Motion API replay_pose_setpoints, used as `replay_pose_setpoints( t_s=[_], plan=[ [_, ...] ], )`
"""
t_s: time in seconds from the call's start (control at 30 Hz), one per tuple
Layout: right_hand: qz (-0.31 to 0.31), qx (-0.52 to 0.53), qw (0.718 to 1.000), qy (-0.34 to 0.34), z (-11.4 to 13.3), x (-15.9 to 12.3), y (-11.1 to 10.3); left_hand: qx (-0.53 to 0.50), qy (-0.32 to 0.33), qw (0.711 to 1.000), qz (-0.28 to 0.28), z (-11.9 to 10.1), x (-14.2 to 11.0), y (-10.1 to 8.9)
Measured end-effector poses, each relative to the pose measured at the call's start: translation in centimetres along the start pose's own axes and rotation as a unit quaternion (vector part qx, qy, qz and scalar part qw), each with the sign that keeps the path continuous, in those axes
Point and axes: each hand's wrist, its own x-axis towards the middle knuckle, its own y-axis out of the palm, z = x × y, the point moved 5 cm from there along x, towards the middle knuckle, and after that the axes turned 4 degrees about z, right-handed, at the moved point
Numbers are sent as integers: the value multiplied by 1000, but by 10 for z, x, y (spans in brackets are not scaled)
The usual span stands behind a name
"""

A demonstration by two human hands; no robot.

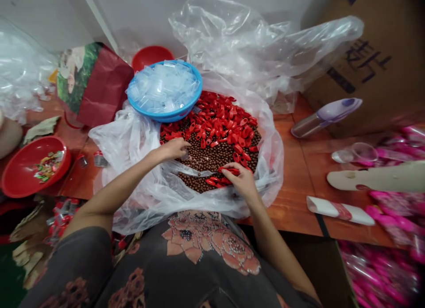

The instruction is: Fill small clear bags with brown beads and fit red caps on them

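A large clear plastic bag [133,140] lies open on the table, holding small brown beads [212,159] and a heap of red plastic caps [226,124]. My left hand [174,148] reaches into the beads with its fingers curled down and pinched; a small clear piece seems to be under them. My right hand [241,177] rests at the bag's near edge, fingers closed on a few red caps. A blue bowl [166,111] full of small clear plastic pieces sits on the bag's far left rim.
A red bowl [20,179] with coloured bits is at the left, another red bowl [149,55] behind the blue one. A cardboard box [375,60], a purple-capped bottle [325,115], white pieces and pink packets [392,255] crowd the right. Loose clear plastic sheeting [252,47] lies behind.
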Motion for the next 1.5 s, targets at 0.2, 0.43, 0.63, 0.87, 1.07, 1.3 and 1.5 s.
replay_pose_setpoints(
  t_s=[0.2, 0.43, 0.63, 0.87, 1.07, 1.3, 1.5],
  plan=[
    [37, -238, 967, -79, 9, -3, 9, -103, -27, 993, -46, -3, 25, 48],
    [9, -262, 958, -117, 5, -12, 7, -13, -60, 994, -93, -5, -3, 65],
    [-53, -132, 985, -94, -2, -6, -1, -103, -89, 988, -68, 11, -7, 44],
    [-39, -94, 993, -57, -3, -12, -4, -178, -95, 979, -11, 6, 30, 47],
    [-68, -59, 996, -26, -3, -15, -6, -290, -90, 951, -48, -24, 56, 70],
    [-110, -71, 990, -44, 0, -5, -16, -430, -44, 896, -98, -31, 77, 96],
    [-135, -39, 989, -39, -1, 2, -20, -478, -38, 869, -120, -31, 81, 107]
  ],
)
